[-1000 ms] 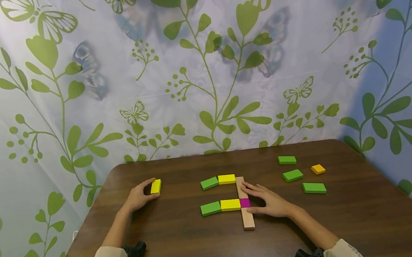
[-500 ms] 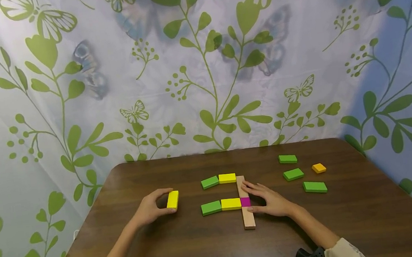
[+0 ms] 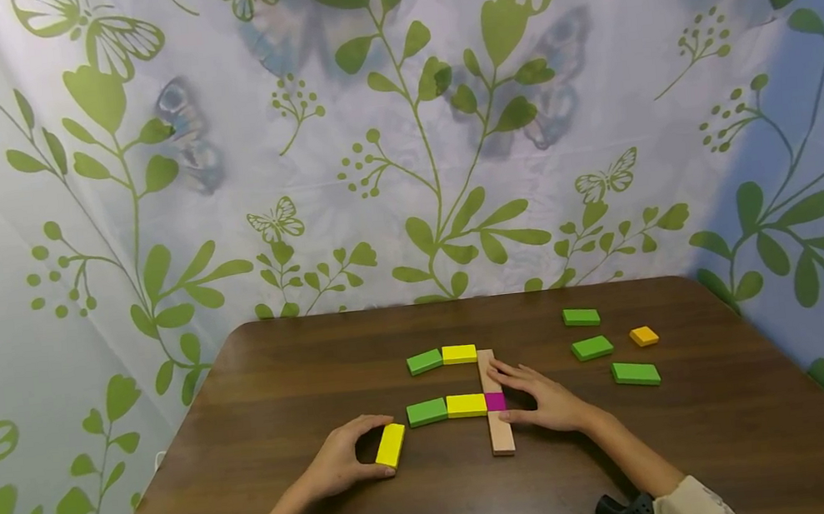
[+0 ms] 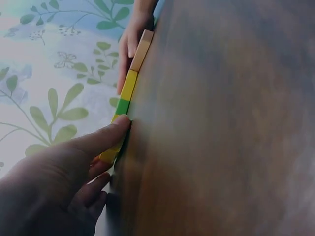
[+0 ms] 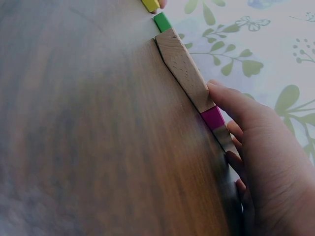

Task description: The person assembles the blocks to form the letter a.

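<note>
My left hand [image 3: 343, 461] pinches a yellow block [image 3: 391, 446] between thumb and fingers, just below and left of the near row. My right hand [image 3: 551, 401] rests with spread fingers against the plain wooden blocks: fingertips on the far one [image 3: 487, 362], thumb by the near one [image 3: 502, 436]. A magenta block [image 3: 496, 401] sits between those two. From this column, two rows run leftward, each a yellow block then a green block: the far green block [image 3: 425, 362] and near green block [image 3: 427, 412] form the ends. The thumb partly hides the held block in the left wrist view.
Several loose blocks lie at the back right of the brown table [image 3: 278, 346]: green ones, such as the nearest green block [image 3: 635, 373], and a small orange block [image 3: 644, 336]. A leaf-patterned curtain [image 3: 338, 131] hangs behind the table.
My left hand has carried the yellow block from the table's left side rightward and nearer to me, close to the near green block. The right hand stays in place at the wooden blocks.
</note>
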`<state>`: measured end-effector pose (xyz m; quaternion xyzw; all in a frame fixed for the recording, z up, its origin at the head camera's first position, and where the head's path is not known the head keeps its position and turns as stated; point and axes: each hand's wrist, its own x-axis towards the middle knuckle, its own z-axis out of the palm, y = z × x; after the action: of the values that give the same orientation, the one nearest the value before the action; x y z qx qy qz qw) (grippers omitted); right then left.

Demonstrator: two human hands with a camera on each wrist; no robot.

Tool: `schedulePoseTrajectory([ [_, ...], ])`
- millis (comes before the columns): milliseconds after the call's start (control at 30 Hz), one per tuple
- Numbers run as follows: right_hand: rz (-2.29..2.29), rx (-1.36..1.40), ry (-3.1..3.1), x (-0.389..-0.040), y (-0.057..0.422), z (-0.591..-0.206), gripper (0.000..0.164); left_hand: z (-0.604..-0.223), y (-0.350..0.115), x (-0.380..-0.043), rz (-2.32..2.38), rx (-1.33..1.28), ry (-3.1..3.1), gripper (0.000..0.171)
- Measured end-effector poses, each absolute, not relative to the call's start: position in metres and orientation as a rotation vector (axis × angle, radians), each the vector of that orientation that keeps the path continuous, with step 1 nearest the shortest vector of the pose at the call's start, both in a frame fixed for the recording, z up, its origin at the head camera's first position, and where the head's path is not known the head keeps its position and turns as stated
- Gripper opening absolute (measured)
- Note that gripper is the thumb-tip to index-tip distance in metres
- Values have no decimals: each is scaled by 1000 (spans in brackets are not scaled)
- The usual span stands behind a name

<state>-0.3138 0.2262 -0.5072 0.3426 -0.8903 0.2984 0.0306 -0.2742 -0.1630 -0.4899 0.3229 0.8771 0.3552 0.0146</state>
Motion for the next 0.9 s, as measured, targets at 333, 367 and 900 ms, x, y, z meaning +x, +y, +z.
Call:
schedulePoseTrajectory([
  [333,928,1053,-2743,-313,226,-507,75,-486,-144,-282,1137,1017,2807,63],
  [367,930,1054,-2741,-313,226,-508,75,-486,-140,-283,1144,1013,2817,61],
  [900,942,1045,-2748,-312,226,-507,75,-492,-107,-290,1230,944,2989,30],
])
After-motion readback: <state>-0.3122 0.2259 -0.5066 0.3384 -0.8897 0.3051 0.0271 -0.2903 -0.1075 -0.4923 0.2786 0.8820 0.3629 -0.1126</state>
